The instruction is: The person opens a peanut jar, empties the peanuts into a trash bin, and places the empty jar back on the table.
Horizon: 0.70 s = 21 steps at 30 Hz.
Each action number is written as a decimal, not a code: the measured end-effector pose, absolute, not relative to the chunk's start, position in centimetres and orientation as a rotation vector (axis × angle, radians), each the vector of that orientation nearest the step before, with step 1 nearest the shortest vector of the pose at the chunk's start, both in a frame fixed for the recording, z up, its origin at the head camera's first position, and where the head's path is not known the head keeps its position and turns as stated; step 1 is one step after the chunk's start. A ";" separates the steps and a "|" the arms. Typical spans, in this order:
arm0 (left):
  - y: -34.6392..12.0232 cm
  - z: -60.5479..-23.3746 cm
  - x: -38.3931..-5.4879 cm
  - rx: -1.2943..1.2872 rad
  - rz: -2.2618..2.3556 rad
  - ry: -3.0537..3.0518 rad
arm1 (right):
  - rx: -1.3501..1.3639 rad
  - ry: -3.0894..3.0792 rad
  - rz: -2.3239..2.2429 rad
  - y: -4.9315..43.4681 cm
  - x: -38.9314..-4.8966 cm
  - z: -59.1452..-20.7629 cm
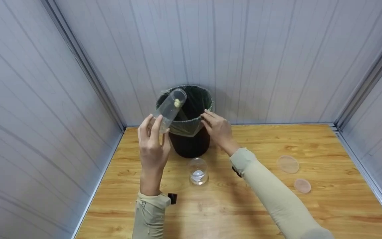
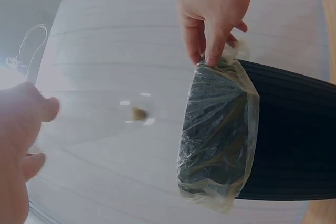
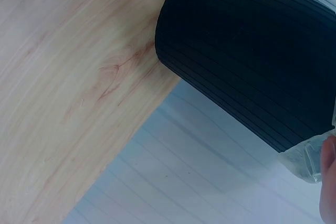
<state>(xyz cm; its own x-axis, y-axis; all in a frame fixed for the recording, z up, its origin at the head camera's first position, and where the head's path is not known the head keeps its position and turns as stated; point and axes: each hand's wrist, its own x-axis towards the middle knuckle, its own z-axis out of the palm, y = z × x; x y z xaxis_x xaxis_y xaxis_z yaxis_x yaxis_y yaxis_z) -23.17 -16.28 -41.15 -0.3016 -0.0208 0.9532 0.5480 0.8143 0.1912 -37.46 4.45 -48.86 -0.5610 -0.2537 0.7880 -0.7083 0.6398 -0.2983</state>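
My left hand (image 1: 153,146) grips a clear plastic cup (image 1: 167,113) by its base end and holds it tilted, mouth toward the black trash bin (image 1: 191,144). Inside the cup, near its mouth, sits a small yellowish lump (image 1: 177,103), which also shows in the left wrist view. A translucent bag liner (image 2: 215,129) is folded over the bin's rim. At the rim's right side my right hand (image 1: 219,129) pinches the liner between thumb and fingers. Only a bit of that hand (image 3: 329,182) shows in the right wrist view, against the liner's edge.
A second clear cup (image 1: 198,172) stands on the wooden table in front of the bin, something whitish at its bottom. To the right lie two flat translucent discs, one larger (image 1: 288,164) and one smaller (image 1: 302,186). Pale panel walls (image 1: 264,59) enclose the back and sides.
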 end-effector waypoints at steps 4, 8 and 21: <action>-16.4 -40.9 -23.2 -0.389 -0.598 -1.855 | 0.751 -2.124 0.798 4.3 -37.5 -48.7; -16.5 -40.8 -23.2 -0.371 -0.607 -1.948 | 0.755 -2.131 0.801 4.2 -37.7 -48.5; -16.9 -41.1 -22.8 -0.378 -0.608 -1.931 | 0.768 -2.130 0.803 4.3 -37.6 -48.5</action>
<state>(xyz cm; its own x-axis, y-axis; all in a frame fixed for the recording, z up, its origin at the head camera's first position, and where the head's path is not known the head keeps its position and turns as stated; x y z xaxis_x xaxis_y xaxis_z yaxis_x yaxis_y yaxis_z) -22.75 -16.87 -41.08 -0.4200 -0.0080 0.9075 0.5133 0.8225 0.2448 -37.63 4.33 -48.45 -0.5612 -0.2673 0.7833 -0.7181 0.6278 -0.3002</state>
